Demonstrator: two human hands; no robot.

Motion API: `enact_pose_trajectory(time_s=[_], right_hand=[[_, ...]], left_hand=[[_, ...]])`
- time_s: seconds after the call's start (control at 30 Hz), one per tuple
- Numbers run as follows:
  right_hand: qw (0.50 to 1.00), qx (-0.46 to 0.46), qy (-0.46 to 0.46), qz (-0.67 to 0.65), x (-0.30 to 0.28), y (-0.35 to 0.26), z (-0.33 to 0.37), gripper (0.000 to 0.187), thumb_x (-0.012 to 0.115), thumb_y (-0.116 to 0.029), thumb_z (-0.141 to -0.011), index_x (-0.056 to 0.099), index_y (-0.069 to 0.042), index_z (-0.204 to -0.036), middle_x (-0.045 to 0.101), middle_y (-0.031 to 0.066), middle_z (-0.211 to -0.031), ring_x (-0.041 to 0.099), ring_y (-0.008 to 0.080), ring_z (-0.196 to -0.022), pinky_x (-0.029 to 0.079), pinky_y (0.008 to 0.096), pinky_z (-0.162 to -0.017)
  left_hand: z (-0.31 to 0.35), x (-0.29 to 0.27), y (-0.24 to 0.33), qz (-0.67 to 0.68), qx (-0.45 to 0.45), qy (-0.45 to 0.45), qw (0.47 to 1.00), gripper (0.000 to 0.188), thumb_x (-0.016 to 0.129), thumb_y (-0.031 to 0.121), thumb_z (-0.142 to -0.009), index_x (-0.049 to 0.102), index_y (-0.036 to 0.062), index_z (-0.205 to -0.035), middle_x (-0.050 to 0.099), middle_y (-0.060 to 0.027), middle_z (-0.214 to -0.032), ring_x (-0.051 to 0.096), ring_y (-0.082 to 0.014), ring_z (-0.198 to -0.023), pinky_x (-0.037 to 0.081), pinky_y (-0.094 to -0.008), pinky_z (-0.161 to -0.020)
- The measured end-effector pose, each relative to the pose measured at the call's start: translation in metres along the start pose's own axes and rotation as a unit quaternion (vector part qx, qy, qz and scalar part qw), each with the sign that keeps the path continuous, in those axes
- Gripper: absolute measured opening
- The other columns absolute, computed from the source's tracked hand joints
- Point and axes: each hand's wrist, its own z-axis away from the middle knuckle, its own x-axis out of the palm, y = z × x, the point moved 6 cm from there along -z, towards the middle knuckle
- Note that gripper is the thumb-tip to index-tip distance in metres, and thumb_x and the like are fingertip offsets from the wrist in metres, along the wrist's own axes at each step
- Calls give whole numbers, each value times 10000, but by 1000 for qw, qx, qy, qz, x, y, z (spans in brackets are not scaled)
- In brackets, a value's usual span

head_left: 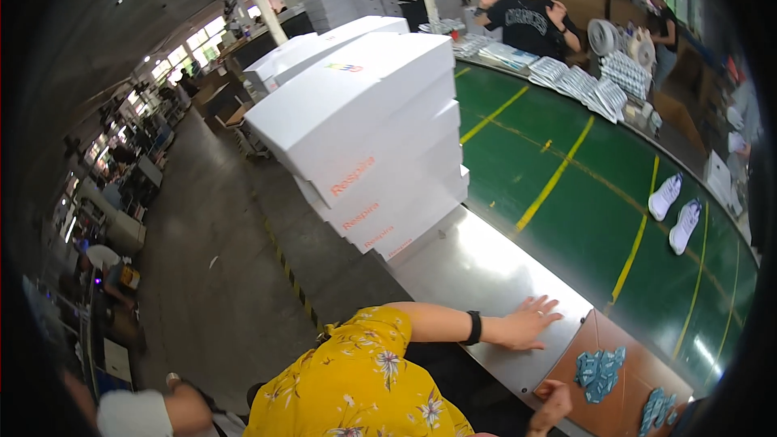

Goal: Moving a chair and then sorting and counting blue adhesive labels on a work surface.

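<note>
My left hand (pixel 524 326), with a black band at the wrist, rests flat on the bare metal tabletop (pixel 477 263). Its fingers are spread and nothing is in them. Lower down, my right hand (pixel 552 406) is curled beside the left edge of a brown board (pixel 595 340). Whatever its fingers might hold is hidden. On the board lies a crumpled cluster of teal pieces with white marks (pixel 600 374). A second teal bunch (pixel 657 411) sits nearer the lower right edge. Neither hand touches these pieces.
Stacked white boxes (pixel 380 137) stand at the table's far end. Beyond the metal runs a green conveyor (pixel 558 186) carrying a pair of white shoes (pixel 676 214). Across it, a person (pixel 530 20) stands behind silvery packets (pixel 575 85). A floor aisle (pixel 202 235) lies left.
</note>
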Motion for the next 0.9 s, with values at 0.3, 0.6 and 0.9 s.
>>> enact_pose_trajectory(time_s=[0.3,0.6,0.9], right_hand=[[987,64,-148,7,124,-2,-1,377,521,-202,-1036,699,17,-786,648,49,-658,593,110,-583,442,279,-539],[949,-185,-39,252,136,-32,19,260,578,-118,-963,628,-64,-714,593,107,-683,597,317,-644,460,424,-596],[938,-204,-25,280,139,-33,22,304,553,-159,-1006,617,-61,-726,602,112,-695,592,325,-640,453,438,-597]], left_hand=[[107,-11,-86,-140,-98,73,983,714,534,489,-994,285,131,-1558,172,-176,-1652,184,-440,-1504,203,-607,-1177],[121,-10,-84,-149,-79,128,977,655,454,501,-1027,319,138,-1555,172,-146,-1664,194,-400,-1516,194,-592,-1195],[123,-10,-83,-125,-76,128,981,650,449,501,-1028,343,125,-1548,209,-173,-1648,194,-408,-1514,187,-584,-1202]])
